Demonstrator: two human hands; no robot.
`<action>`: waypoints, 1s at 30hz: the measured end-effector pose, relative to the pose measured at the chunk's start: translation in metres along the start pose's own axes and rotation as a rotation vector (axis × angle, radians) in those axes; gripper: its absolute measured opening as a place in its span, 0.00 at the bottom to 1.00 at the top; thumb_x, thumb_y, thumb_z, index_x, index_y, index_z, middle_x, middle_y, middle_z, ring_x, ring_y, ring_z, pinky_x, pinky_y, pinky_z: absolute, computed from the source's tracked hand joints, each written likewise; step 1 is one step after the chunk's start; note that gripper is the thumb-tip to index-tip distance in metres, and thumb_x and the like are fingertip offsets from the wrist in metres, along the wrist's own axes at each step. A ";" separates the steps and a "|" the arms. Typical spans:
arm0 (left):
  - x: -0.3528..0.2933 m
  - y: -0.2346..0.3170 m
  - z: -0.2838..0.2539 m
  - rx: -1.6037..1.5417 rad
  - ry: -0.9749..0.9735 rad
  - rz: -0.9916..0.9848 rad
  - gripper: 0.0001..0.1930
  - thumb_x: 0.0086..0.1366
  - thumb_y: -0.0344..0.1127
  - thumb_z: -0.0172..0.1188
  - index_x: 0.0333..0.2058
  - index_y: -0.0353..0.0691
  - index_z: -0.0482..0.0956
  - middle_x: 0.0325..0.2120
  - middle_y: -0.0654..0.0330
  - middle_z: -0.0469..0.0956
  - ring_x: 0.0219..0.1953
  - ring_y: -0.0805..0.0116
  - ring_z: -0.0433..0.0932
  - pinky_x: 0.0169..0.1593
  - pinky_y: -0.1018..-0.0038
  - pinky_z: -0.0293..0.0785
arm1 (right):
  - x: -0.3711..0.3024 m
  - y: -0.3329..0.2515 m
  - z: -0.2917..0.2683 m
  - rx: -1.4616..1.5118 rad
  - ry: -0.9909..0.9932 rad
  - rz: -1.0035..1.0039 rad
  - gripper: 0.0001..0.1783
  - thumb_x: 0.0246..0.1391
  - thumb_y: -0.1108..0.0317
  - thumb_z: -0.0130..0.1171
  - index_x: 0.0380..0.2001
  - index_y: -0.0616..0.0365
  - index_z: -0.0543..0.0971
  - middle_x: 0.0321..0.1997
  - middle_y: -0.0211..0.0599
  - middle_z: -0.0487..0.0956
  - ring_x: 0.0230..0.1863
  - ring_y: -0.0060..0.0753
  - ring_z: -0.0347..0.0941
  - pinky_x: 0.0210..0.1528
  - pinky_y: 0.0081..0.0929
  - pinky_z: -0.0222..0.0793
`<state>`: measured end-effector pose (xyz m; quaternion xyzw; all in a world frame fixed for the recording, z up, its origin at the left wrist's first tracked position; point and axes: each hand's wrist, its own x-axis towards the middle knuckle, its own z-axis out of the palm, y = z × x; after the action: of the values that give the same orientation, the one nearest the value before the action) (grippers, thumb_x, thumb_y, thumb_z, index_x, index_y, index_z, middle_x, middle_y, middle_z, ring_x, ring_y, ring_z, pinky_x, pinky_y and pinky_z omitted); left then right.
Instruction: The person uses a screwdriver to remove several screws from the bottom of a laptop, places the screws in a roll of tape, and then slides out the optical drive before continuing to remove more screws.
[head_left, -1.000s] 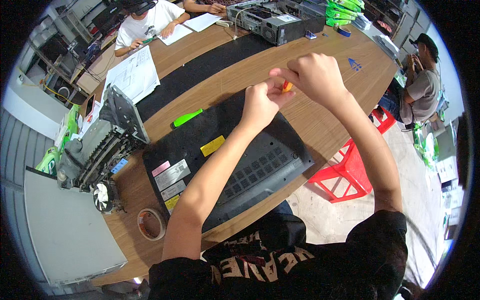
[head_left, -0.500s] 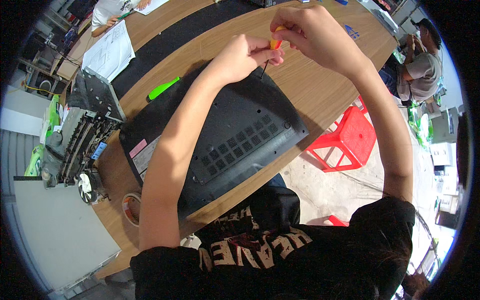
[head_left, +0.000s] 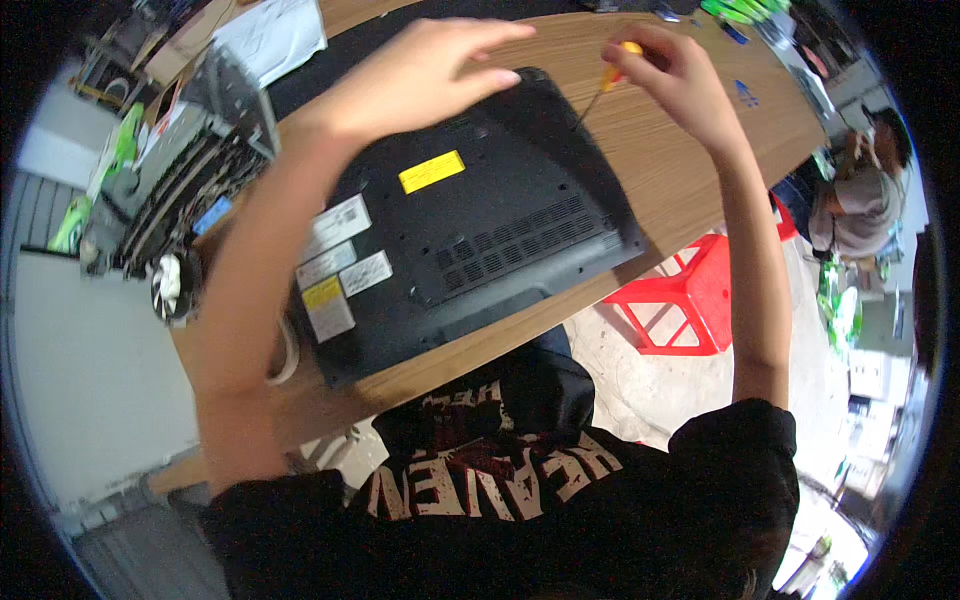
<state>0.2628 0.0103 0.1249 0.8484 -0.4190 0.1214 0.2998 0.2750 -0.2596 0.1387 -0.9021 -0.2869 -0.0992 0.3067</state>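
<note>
A black laptop (head_left: pixel 510 170) lies bottom side up on the wooden table, its vent grilles and several labels showing. In my right hand (head_left: pixel 685 85) is a small screwdriver with an orange-yellow handle (head_left: pixel 612 72), pinched between the fingers. Its thin shaft slants down to the laptop's far right edge; whether the tip sits in a screw hole is too small to tell. My left hand (head_left: pixel 420 75) hovers over the laptop's far left part, thumb and fingers apart and holding nothing. The left forearm is blurred and covers part of the laptop's left side.
An opened machine with exposed parts (head_left: pixel 190 180) stands left of the laptop, a small fan (head_left: pixel 172 285) beside it. Papers (head_left: pixel 270 40) lie at the far left. A red plastic stool (head_left: pixel 690 300) stands right of the table. Another person (head_left: pixel 865 195) sits at the far right.
My left hand has come off the screwdriver and moved left, opening. My right hand still holds the screwdriver. The view has shifted, and the laptop's labels now show more.
</note>
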 end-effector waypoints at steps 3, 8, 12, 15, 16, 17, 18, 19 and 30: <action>-0.068 0.049 -0.075 -0.021 -0.059 -0.277 0.15 0.63 0.33 0.51 0.48 0.37 0.72 0.40 0.58 0.77 0.43 0.71 0.74 0.47 0.76 0.70 | -0.008 0.015 0.016 0.187 0.041 0.024 0.17 0.57 0.58 0.53 0.36 0.64 0.78 0.25 0.23 0.73 0.27 0.14 0.63 0.30 0.15 0.60; -0.213 0.101 -0.095 -0.072 0.216 -0.737 0.15 0.57 0.27 0.53 0.44 0.34 0.75 0.39 0.55 0.77 0.45 0.65 0.74 0.51 0.72 0.66 | -0.020 -0.002 0.016 -0.287 0.266 -0.093 0.15 0.54 0.59 0.56 0.30 0.62 0.77 0.19 0.26 0.68 0.21 0.14 0.60 0.22 0.16 0.56; -0.313 0.121 -0.059 0.070 0.368 -0.865 0.25 0.51 0.30 0.59 0.50 0.33 0.70 0.49 0.52 0.71 0.55 0.59 0.67 0.58 0.67 0.59 | -0.010 -0.011 0.038 -0.137 0.349 -0.183 0.16 0.57 0.58 0.53 0.29 0.62 0.76 0.17 0.24 0.65 0.20 0.12 0.58 0.21 0.17 0.54; -0.342 0.124 -0.027 -0.031 0.616 -1.025 0.48 0.40 0.36 0.69 0.60 0.35 0.53 0.61 0.50 0.52 0.64 0.56 0.51 0.63 0.63 0.48 | 0.002 0.011 0.031 0.276 0.462 0.085 0.15 0.61 0.58 0.47 0.33 0.59 0.75 0.22 0.20 0.68 0.21 0.12 0.59 0.22 0.12 0.53; -0.348 0.121 -0.021 -0.046 0.621 -1.033 0.48 0.40 0.36 0.69 0.60 0.35 0.53 0.61 0.50 0.52 0.64 0.56 0.51 0.63 0.63 0.48 | 0.008 0.009 0.025 0.233 0.534 0.109 0.16 0.62 0.58 0.44 0.33 0.59 0.74 0.26 0.25 0.72 0.21 0.12 0.60 0.23 0.12 0.55; -0.349 0.118 -0.014 -0.037 0.598 -1.003 0.51 0.38 0.39 0.71 0.60 0.35 0.52 0.62 0.50 0.51 0.64 0.55 0.51 0.64 0.62 0.48 | 0.010 0.004 0.020 0.287 0.569 0.089 0.17 0.62 0.57 0.43 0.33 0.59 0.73 0.28 0.29 0.74 0.21 0.13 0.61 0.23 0.12 0.55; -0.345 0.115 -0.008 -0.023 0.580 -0.975 0.54 0.36 0.41 0.73 0.61 0.35 0.51 0.62 0.49 0.50 0.64 0.55 0.50 0.64 0.62 0.47 | 0.012 -0.009 0.017 0.346 0.602 0.065 0.17 0.63 0.56 0.41 0.33 0.58 0.72 0.30 0.33 0.76 0.21 0.14 0.61 0.23 0.13 0.56; -0.334 0.116 -0.010 0.110 0.463 -1.029 0.57 0.32 0.43 0.75 0.61 0.37 0.50 0.62 0.48 0.48 0.64 0.53 0.50 0.63 0.62 0.49 | 0.015 -0.029 0.022 0.355 0.653 0.093 0.23 0.63 0.50 0.36 0.37 0.59 0.72 0.31 0.36 0.75 0.25 0.18 0.63 0.26 0.14 0.57; -0.342 0.098 0.004 0.155 0.519 -1.157 0.50 0.38 0.37 0.73 0.60 0.41 0.54 0.58 0.47 0.54 0.59 0.50 0.57 0.59 0.61 0.58 | -0.052 -0.188 0.118 0.987 0.060 0.089 0.21 0.46 0.58 0.64 0.32 0.56 0.64 0.25 0.50 0.71 0.16 0.38 0.72 0.13 0.24 0.69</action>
<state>-0.0255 0.1802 0.0056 0.8997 0.2030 0.1713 0.3464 0.1241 -0.0899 0.1193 -0.6576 -0.2517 0.0359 0.7091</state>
